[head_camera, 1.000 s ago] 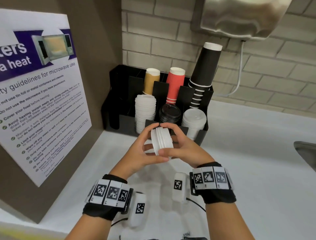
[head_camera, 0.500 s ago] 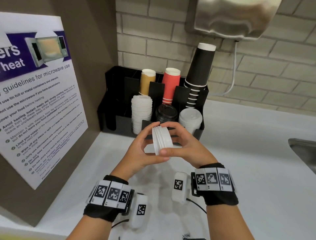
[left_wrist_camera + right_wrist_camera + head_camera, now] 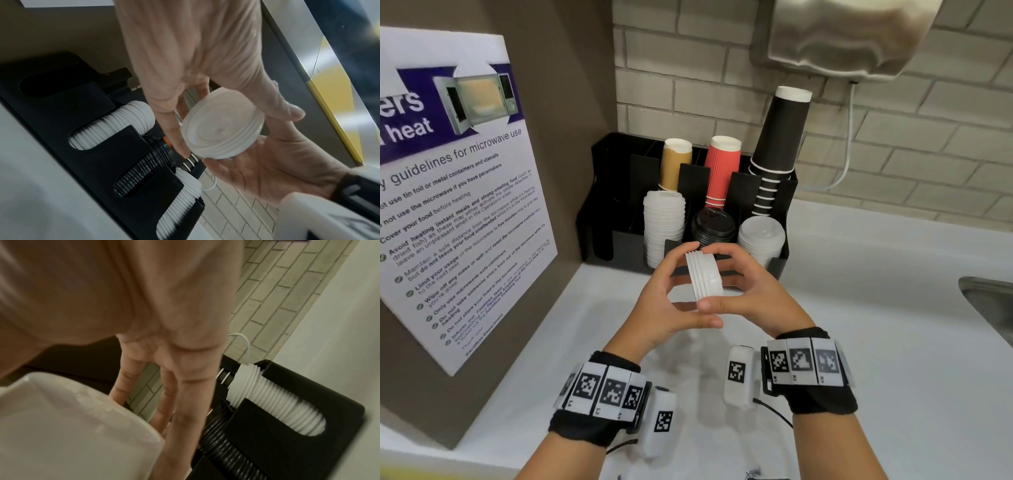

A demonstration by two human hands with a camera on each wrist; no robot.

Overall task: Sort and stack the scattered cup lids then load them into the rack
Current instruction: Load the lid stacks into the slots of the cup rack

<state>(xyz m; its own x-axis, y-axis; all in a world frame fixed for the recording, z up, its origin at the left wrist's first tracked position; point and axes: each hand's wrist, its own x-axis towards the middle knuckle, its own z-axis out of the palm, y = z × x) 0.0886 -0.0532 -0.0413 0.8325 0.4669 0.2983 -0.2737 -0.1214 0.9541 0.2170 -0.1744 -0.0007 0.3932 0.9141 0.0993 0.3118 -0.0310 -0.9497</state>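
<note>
A short stack of white cup lids (image 3: 704,274) stands on edge in the air just in front of the rack. My left hand (image 3: 697,286) grips it from the left, thumb below and fingers over the top. From the right, my right hand (image 3: 714,278) pinches the same stack. The left wrist view shows the lid stack (image 3: 222,131) face-on between both hands. In the right wrist view it is a blurred white lid stack (image 3: 72,426) by my fingers (image 3: 185,394). The black rack (image 3: 602,205) holds white lids (image 3: 664,226) on the left, black lids (image 3: 714,226) in the middle and white lids (image 3: 760,236) on the right.
Brown (image 3: 676,164), red (image 3: 722,171) and black (image 3: 777,144) paper cup stacks stand in the rack's back row. A microwave notice (image 3: 448,192) hangs on the brown panel to the left. A steel dispenser (image 3: 842,37) is overhead and a sink edge (image 3: 986,298) lies at the right.
Both hands keep holding the lid stack in much the same pose before the rack. Only the head view has drifted a little to the right.
</note>
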